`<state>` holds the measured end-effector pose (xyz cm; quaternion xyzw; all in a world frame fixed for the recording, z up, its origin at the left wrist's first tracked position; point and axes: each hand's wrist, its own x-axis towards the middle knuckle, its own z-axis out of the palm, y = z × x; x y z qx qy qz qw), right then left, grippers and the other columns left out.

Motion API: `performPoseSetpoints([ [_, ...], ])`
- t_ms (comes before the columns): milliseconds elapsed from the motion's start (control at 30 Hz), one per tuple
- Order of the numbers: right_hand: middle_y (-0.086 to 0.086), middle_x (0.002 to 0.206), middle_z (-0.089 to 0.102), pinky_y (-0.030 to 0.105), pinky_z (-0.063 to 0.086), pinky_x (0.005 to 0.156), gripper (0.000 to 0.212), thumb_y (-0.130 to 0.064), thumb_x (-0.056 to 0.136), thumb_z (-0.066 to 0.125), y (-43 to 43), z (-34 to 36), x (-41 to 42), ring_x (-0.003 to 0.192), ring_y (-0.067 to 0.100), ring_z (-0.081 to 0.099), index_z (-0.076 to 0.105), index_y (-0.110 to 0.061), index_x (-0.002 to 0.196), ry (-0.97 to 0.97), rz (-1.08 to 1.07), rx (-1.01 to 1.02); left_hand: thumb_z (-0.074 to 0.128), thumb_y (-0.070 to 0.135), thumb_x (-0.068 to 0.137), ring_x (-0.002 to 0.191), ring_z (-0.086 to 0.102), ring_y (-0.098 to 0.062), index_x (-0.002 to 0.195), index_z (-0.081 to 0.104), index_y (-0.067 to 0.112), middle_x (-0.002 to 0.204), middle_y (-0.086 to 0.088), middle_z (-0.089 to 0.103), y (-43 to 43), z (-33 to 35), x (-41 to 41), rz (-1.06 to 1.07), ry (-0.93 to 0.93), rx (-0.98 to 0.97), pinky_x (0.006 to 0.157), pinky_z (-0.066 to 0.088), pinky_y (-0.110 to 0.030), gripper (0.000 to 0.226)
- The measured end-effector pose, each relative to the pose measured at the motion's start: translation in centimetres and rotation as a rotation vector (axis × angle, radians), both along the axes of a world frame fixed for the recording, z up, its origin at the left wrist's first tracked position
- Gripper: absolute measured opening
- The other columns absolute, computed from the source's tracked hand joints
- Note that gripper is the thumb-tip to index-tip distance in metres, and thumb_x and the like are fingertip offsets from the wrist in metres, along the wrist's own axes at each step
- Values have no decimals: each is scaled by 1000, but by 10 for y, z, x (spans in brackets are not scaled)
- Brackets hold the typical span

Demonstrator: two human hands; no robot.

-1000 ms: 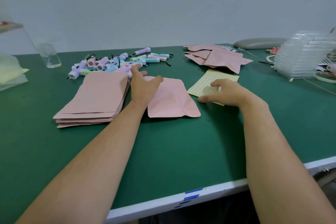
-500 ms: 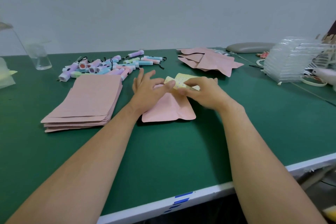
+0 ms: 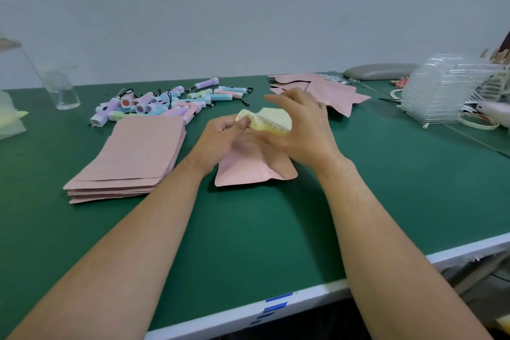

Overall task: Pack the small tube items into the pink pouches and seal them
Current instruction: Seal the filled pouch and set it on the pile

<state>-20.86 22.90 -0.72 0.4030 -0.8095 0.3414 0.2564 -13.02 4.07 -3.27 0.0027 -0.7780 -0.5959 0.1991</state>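
Head view: both hands meet over a single pink pouch (image 3: 248, 171) that lies flat on the green desk (image 3: 276, 229). The right hand (image 3: 303, 124) grips a yellow dotted sheet (image 3: 273, 117) with thumb under it and fingers curled over its far edge. The left hand (image 3: 218, 138) pinches the sheet's left end with bent fingers. A second ago the sheet lay on the desk under the right hand and the left hand pressed flat on the pouch. Half a second ago the sheet was held low and nearly flat; now it is raised and buckled into a wave between the hands. The small tubes (image 3: 165, 105) lie in a loose heap at the far left, just behind the stack of empty pouches (image 3: 132, 157). More pouches (image 3: 339, 94) sit behind the right hand.
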Motion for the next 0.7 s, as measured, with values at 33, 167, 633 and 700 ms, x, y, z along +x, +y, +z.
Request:
performPoseSetpoints([
  [33,-6,116,61,46,37,104,55,-55,78,83,0,0,0,117,17,55,71,-31,126,-11,10,3,57,31,109,131,60,-9,114,81,15,126,6,76,0,0,-1,16,1,-15,126,32,-46,29],
  [167,-8,106,66,49,45,95,29,-48,89,75,-8,-2,-1,102,17,59,78,-29,111,-96,40,79,57,29,109,118,36,38,103,82,21,110,42,69,-4,-2,-5,21,-8,-91,131,-3,-48,27],
  [633,-15,98,73,34,51,78,16,-40,94,70,-12,-5,-3,93,11,64,76,-30,105,-98,-49,164,54,18,110,118,64,-6,119,76,1,132,-1,70,6,3,0,-66,43,-81,107,46,-23,29],
  [700,-17,96,71,30,48,75,15,-39,93,71,-12,-6,-4,93,10,63,75,-31,105,-149,-47,152,54,18,110,123,62,-11,119,76,0,136,-7,67,5,3,0,-58,44,-110,113,43,-25,29],
])
